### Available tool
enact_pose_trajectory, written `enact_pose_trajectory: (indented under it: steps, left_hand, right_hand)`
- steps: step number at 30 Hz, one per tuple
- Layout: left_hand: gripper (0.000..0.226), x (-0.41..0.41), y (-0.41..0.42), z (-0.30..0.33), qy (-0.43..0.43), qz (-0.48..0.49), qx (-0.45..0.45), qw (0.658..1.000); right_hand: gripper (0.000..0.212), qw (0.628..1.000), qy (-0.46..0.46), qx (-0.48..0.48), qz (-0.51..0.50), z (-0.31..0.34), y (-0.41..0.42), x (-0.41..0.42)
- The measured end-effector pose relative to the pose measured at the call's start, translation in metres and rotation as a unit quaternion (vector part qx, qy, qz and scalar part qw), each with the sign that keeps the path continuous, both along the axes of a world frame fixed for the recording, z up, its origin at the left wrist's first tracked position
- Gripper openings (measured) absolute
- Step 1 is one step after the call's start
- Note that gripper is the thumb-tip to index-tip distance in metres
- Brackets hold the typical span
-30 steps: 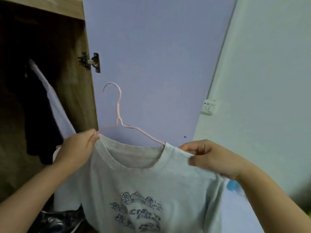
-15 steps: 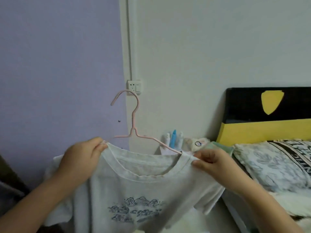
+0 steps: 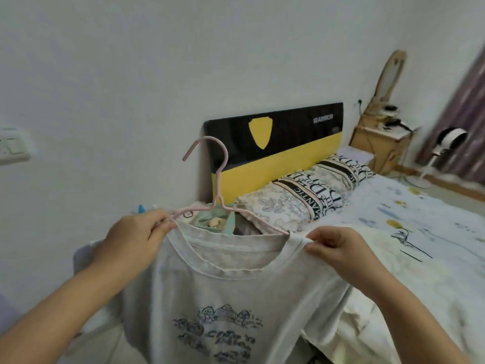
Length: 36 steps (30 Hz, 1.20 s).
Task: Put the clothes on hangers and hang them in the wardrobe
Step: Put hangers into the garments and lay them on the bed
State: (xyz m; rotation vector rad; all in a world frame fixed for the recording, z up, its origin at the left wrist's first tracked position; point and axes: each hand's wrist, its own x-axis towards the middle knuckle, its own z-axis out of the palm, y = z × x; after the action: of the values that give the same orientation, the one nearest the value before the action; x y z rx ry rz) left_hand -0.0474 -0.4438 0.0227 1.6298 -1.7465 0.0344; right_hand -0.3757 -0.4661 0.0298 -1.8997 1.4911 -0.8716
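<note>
A light grey T-shirt (image 3: 236, 292) with a blue printed drawing on the chest hangs in front of me on a pink wire hanger (image 3: 220, 179). The hanger's arms sit inside the collar and its hook stands upright above it. My left hand (image 3: 133, 237) grips the shirt's left shoulder together with the hanger's end. My right hand (image 3: 338, 248) pinches the right shoulder seam beside the collar. The wardrobe is out of view.
A bed (image 3: 409, 232) with a floral sheet and a patterned pillow (image 3: 309, 195) fills the right side, backed by a black and yellow headboard (image 3: 283, 143). A wooden nightstand (image 3: 380, 145) and a white fan (image 3: 448, 143) stand at the far right. A wall socket (image 3: 13, 148) is at left.
The view has swung right from the open wardrobe and purple door to the bed. Both hands keep the same grip on the shirt and hanger, carried along with the turn.
</note>
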Motion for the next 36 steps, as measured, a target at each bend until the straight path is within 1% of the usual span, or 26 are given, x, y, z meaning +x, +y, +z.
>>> enact_pose_trajectory:
  steps: [2,4,7,10,14,18,22,25,27,30,33,36]
  left_hand:
    - [0.016,-0.04,-0.024,0.001,0.002,-0.034,0.005,0.999]
    - [0.015,-0.081,-0.045,0.001,0.006,-0.072,0.003,0.997]
    - [0.008,-0.143,-0.071,0.007,0.017,-0.121,0.01,0.992]
    - [0.014,-0.2,-0.09,0.014,0.025,-0.175,0.009,0.984]
    - [0.012,-0.276,-0.122,0.025,0.023,-0.245,0.016,0.969]
    - [0.012,-0.344,-0.161,0.042,0.009,-0.307,-0.011,0.952]
    - [0.02,-0.401,-0.207,0.055,-0.002,-0.355,-0.043,0.934]
    - [0.015,-0.438,-0.245,0.059,0.008,-0.386,-0.053,0.921]
    - [0.014,-0.463,-0.273,0.057,0.008,-0.399,-0.04,0.916]
    - [0.013,-0.497,-0.312,0.048,0.006,-0.417,-0.014,0.909]
    - [0.016,-0.527,-0.343,0.037,-0.014,-0.416,-0.001,0.909]
    - [0.019,-0.557,-0.372,0.022,-0.04,-0.415,0.021,0.909]
  right_hand:
    - [0.014,0.999,-0.007,0.002,-0.04,0.002,0.001,-0.041]
    - [0.014,0.997,-0.012,0.0,-0.079,0.004,0.005,-0.081]
    - [0.017,0.99,-0.006,-0.018,-0.141,0.01,0.014,-0.137]
    - [0.02,0.981,-0.011,-0.032,-0.191,0.017,0.024,-0.184]
    - [0.025,0.962,-0.002,-0.063,-0.266,0.026,0.036,-0.242]
    - [0.026,0.933,0.005,-0.116,-0.34,0.034,0.036,-0.285]
    - [0.031,0.904,0.027,-0.153,-0.398,0.037,0.015,-0.322]
    - [0.031,0.886,0.029,-0.164,-0.432,0.04,-0.009,-0.344]
    - [0.029,0.876,0.031,-0.169,-0.451,0.039,-0.029,-0.36]
    - [0.021,0.861,0.047,-0.166,-0.478,0.031,-0.059,-0.381]
    - [0.019,0.847,0.048,-0.16,-0.504,0.016,-0.089,-0.403]
    - [0.015,0.841,0.049,-0.145,-0.519,-0.004,-0.119,-0.427]
